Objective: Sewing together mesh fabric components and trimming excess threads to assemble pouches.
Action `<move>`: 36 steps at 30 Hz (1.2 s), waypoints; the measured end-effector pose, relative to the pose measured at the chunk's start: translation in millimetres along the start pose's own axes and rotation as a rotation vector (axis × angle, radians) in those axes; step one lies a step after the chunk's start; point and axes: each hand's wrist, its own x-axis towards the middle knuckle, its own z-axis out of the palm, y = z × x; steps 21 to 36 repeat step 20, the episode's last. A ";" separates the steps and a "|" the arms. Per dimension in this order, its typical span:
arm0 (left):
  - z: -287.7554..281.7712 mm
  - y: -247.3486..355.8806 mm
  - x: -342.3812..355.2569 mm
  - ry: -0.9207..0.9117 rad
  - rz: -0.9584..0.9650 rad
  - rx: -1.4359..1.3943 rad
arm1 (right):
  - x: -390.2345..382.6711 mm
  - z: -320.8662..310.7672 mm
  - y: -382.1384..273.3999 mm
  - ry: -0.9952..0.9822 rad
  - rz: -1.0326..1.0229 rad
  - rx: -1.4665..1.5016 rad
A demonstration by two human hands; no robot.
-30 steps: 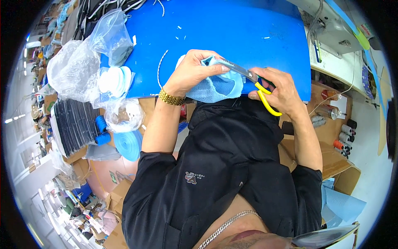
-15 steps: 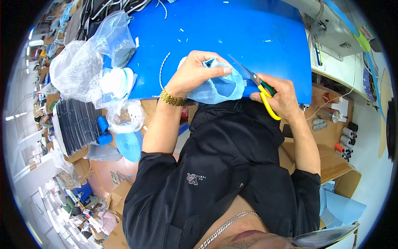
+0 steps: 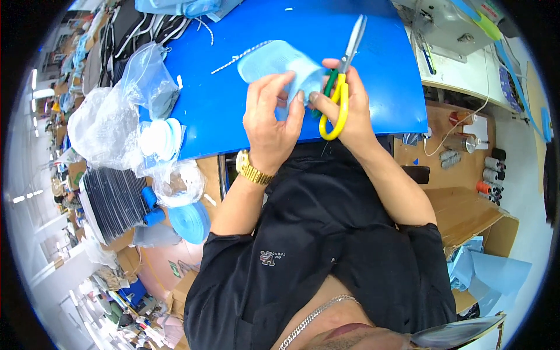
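A light blue mesh fabric piece (image 3: 274,61) is held up over the near part of the blue table (image 3: 233,125). My left hand (image 3: 269,119) is closed on its near edge, fingertips and thumb on the cloth. In my right hand (image 3: 357,111) is a pair of scissors (image 3: 342,96) with one yellow and one green handle. Their blades point away from me and look closed. The right thumb and fingers also touch the cloth's right edge. Behind the fabric lies a black-and-white cord (image 3: 227,65).
Left on the table sit clear plastic bags (image 3: 105,105) and rolls of white tape (image 3: 160,140). Below them are a light blue roll (image 3: 189,223) and a dark stack (image 3: 116,201). A sewing machine (image 3: 461,29) stands far right, thread spools (image 3: 491,175) nearer.
The fabric has been turned and now stretches away to the left. My right hand has come left to it, and the scissors have swung from pointing left to pointing away, blades together.
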 end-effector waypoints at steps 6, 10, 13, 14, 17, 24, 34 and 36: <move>-28.0 -5.0 25.1 -0.105 0.173 0.432 | 18.3 -4.4 -6.9 -0.148 -0.116 -0.133; -38.8 -11.6 43.7 -0.608 -0.028 0.075 | 16.4 -3.9 -18.5 -0.301 -0.114 -0.213; -36.5 -23.5 53.9 -0.696 -0.224 0.029 | 14.0 -5.4 -23.7 -0.282 -0.073 -0.085; -35.8 -28.4 56.4 -0.758 -0.331 -0.050 | 13.1 -9.5 -25.9 -0.269 -0.019 -0.113; -35.4 -38.9 55.1 -0.656 -0.438 -0.179 | 1.2 -24.0 -30.8 -0.267 0.004 -0.355; -38.7 -49.8 52.9 -0.603 -0.631 -0.437 | -5.4 -36.4 -28.6 -0.358 -0.162 -0.709; -38.7 -49.8 52.9 -0.603 -0.631 -0.437 | -5.4 -36.4 -28.6 -0.358 -0.162 -0.709; -38.7 -49.8 52.9 -0.603 -0.631 -0.437 | -5.4 -36.4 -28.6 -0.358 -0.162 -0.709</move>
